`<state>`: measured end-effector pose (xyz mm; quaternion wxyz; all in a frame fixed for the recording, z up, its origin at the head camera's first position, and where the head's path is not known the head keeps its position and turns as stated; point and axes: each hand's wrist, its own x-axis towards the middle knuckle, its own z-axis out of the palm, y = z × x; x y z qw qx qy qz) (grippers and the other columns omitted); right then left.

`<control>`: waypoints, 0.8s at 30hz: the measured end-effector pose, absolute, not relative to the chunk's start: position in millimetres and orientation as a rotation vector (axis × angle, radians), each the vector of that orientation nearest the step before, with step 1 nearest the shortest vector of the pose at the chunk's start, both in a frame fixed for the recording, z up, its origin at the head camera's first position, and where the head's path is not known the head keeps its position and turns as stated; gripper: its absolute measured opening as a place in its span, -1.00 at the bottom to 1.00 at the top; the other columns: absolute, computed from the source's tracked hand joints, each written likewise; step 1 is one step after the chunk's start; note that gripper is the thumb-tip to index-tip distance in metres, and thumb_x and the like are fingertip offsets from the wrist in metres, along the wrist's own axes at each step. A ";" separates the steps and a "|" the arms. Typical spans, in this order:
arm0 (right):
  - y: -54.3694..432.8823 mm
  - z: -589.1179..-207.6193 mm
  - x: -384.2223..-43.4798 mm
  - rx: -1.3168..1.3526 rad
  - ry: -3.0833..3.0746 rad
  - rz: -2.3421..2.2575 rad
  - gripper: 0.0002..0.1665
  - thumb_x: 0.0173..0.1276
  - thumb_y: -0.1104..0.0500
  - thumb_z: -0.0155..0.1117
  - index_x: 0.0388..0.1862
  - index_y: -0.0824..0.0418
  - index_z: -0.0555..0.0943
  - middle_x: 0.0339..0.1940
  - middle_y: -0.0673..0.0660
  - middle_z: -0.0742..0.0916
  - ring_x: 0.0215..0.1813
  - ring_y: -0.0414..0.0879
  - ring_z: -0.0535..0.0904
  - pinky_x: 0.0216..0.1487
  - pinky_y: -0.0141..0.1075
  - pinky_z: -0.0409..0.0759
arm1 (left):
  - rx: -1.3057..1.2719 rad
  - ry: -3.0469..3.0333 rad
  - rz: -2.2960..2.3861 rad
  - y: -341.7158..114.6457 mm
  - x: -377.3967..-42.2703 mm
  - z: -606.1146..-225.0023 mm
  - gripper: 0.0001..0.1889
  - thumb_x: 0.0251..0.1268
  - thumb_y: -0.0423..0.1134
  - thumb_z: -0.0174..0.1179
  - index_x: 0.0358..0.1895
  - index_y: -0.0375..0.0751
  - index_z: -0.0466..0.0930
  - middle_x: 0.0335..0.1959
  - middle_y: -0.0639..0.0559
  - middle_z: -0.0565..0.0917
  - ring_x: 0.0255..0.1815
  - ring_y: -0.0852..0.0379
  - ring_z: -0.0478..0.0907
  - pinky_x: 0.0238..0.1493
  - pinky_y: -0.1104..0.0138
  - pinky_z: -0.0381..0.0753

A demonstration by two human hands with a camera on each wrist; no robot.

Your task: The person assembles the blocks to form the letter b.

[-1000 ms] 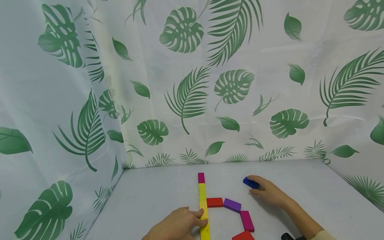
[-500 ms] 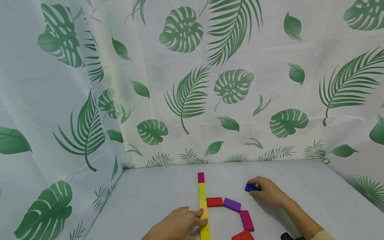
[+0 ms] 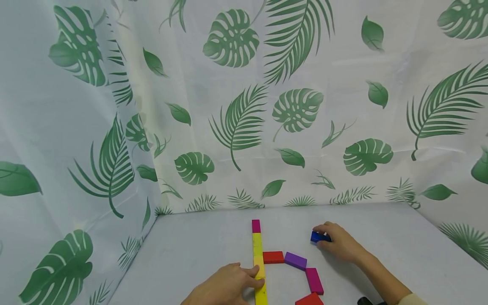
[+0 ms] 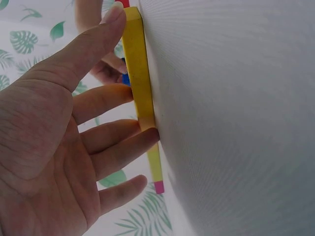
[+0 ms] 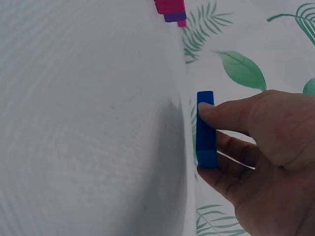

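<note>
Pinched between the thumb and fingers of my right hand (image 3: 343, 245) is a blue rectangular block (image 3: 314, 237). In the right wrist view the blue block (image 5: 206, 132) appears lengthwise, close over the table. My left hand (image 3: 225, 284) touches a straight row of yellow blocks (image 3: 257, 243), its thumb and fingertips resting on them. The left wrist view shows those fingers mostly straight along the yellow row (image 4: 138, 69). A magenta block (image 3: 256, 226) caps the row's far end. From the row's right side curve a red block (image 3: 273, 257), a purple block (image 3: 295, 260) and another magenta block (image 3: 314, 281).
A second red block (image 3: 309, 299) continues the curve, cut off by the bottom edge. Near the right forearm lies a black object (image 3: 364, 300), partly out of frame. Behind the white table (image 3: 198, 241) hangs a leaf-print curtain (image 3: 244, 182), which also runs down the left side.
My right hand has turned the blue block and now pinches it from both sides; block and hand shifted only slightly. The left hand and the laid blocks stay where they were.
</note>
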<state>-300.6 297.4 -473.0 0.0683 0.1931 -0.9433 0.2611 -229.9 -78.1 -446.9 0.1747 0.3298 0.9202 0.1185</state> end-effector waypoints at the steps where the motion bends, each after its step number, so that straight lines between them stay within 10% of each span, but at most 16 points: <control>1: 296.2 -471.9 -299.7 0.589 -2.828 0.780 -0.54 0.32 0.25 0.47 0.20 0.29 0.68 -0.05 0.09 0.74 0.04 0.02 0.66 0.09 0.07 0.69 | 0.948 2.607 0.330 -78.3 -230.2 -446.9 -0.41 0.14 0.26 0.47 0.30 0.43 0.63 0.37 0.34 0.60 0.32 0.30 0.58 0.45 -0.08 0.50; 24: 260.6 -440.5 -281.1 0.731 -2.817 0.994 -0.51 0.42 0.12 0.43 0.31 0.04 0.64 -0.01 -0.03 0.68 -0.01 -0.12 0.60 -0.05 -0.49 0.67 | 0.954 2.610 0.328 -78.7 -230.3 -446.7 -0.42 0.11 0.26 0.48 0.27 0.49 0.64 0.36 0.40 0.59 0.32 0.31 0.58 0.42 -0.10 0.53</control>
